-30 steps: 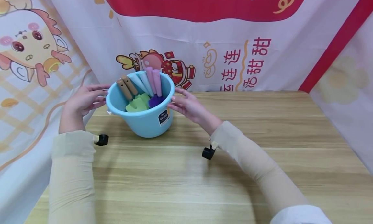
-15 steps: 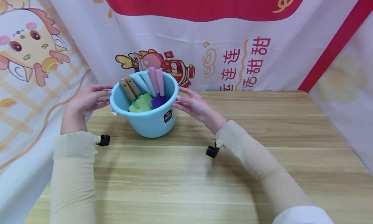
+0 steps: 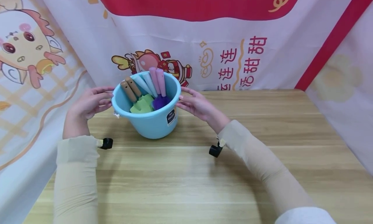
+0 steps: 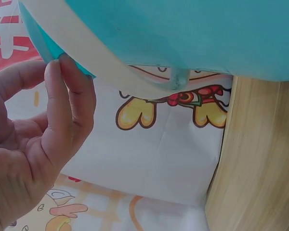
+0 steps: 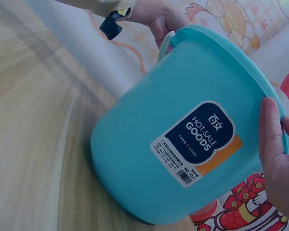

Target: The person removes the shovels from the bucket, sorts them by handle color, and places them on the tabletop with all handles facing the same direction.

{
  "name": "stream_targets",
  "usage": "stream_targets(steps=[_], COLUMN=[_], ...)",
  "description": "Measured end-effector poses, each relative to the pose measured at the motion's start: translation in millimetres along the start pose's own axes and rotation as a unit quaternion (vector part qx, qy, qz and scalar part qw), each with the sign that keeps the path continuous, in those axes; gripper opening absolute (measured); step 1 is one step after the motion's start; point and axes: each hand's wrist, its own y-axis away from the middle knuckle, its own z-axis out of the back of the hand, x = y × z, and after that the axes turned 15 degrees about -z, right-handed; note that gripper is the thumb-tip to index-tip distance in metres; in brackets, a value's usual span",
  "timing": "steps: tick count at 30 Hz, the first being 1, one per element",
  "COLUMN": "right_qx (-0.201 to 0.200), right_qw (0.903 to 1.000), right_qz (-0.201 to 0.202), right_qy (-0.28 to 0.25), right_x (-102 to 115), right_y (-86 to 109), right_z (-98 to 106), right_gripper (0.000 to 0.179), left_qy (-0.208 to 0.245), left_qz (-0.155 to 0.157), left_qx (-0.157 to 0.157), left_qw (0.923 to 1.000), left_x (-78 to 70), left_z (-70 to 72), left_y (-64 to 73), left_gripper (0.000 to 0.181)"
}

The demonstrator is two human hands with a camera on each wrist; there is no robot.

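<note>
Well, a printed cloth (image 3: 186, 33) hangs behind the wooden table (image 3: 175, 178). Two beige sleeves (image 3: 76, 185) reach in from the near edge, the left running almost straight forward, the right slanting in from the near right. Between them, at the far left of the table, is the bucket (image 3: 148, 125), mouth up (whether its base bears fully on the boards, I can't tell). The left hand (image 3: 91, 102) bends inward at the wrist and pinches the rim on the left side with bent fingers. The right hand (image 3: 196, 106) grips the rim opposite, thumb and fingers straddling it, the fingers lying fairly straight along the outer wall. A white bail (image 4: 106, 67) hangs down the left side. Inside lean green trowels (image 3: 142, 105) with brown handles, then blue handles (image 3: 145, 83) and, rightmost, lilac handles (image 3: 161, 83). A label (image 5: 192, 144) sits on the bucket's wall.
</note>
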Motion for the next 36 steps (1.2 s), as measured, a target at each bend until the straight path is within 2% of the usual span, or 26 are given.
stream_targets(steps=[8,14,21,31,36], right_qx=[-0.005,-0.001,-0.006,-0.007,-0.013], right_qw=[1.0,1.0,0.9999,0.9998,0.9995], right_qz=[0.002,0.004,-0.007,-0.011,-0.006], right_qy=[0.001,0.007,0.01,0.016,0.028], right_x=[2,4,6,5,8], right_y=[3.5,7.3,11.2,18.7,22.5], right_z=[7,12,16,20,24], right_gripper=[0.057,0.059,0.06,0.059,0.058], left_qy=[0.019,0.056,0.117,0.112,0.115], left_qz=[-0.002,-0.008,-0.013,-0.011,-0.013], left_qx=[0.006,0.017,0.027,0.027,0.029], left_qw=[0.9998,0.9982,0.9927,0.9932,0.9929], left_x=[1.5,1.9,3.9,6.5,6.0], left_z=[-6.0,-9.5,-10.3,-15.7,-21.0], left_y=[0.7,-0.4,1.7,3.1,-0.5], left_gripper=[0.016,0.018,0.02,0.021,0.02])
